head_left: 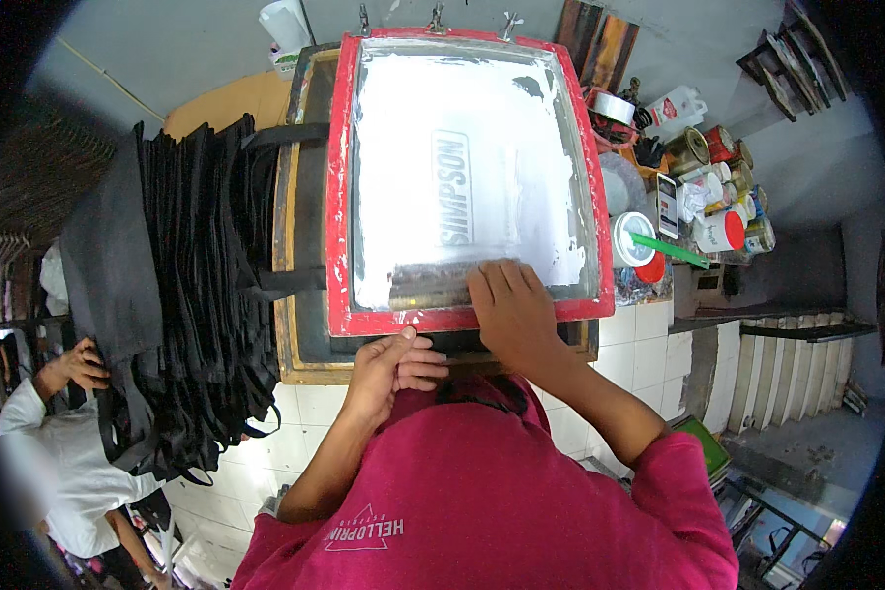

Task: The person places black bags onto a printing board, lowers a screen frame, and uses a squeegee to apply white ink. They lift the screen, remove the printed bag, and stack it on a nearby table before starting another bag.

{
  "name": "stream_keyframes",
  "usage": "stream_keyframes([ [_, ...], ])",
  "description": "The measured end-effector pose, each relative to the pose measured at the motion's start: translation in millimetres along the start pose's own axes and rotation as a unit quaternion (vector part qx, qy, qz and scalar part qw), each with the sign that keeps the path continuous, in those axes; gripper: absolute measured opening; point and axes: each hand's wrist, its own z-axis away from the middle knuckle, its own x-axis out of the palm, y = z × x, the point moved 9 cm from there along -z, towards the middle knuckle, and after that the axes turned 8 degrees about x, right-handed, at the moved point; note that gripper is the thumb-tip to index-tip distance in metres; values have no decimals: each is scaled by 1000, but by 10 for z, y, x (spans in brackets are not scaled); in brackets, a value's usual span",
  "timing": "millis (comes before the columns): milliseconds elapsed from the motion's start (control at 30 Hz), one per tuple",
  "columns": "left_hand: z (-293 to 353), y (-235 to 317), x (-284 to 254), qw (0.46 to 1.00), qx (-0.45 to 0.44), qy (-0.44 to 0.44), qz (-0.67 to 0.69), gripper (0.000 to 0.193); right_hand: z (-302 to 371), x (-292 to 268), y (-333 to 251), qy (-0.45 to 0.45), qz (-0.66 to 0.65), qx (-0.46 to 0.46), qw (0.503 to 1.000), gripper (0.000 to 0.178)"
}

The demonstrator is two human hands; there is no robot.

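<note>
A red-rimmed screen printing frame (339,187) lies in front of me, its mesh (403,147) smeared with white ink around a lettered stencil. Across the near end of the mesh rests a squeegee (428,287). My right hand (511,305) grips its right part, fingers bent over the top. By the frame's near edge is my left hand (393,369), thumb tip at the rim and the other fingers loosely bent and slightly apart. Under the frame is a wooden-edged board (283,236). Straps of a black bag (305,279) run in beneath the frame's left side.
A thick row of black bags (187,275) hangs at the left, with another person's hand (74,366) on it. Right of the frame stand paint cans (688,147), a white tub (631,241) with a green-handled tool (671,251), and a phone (667,206). Clamps (437,18) hold the far rim.
</note>
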Motion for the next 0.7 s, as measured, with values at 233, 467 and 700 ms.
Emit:
stream_keyframes([
  [233,131,115,29,1000,-4,-29,-11,49,-673,275,391,2,22,8,1000,12],
  [467,264,474,70,998,49,-16,-40,49,-1675,506,994,1,56,3,998,18],
  [700,191,1042,-51,978,169,-10,-119,38,-2397,355,1424,-76,-5,46,996,27],
])
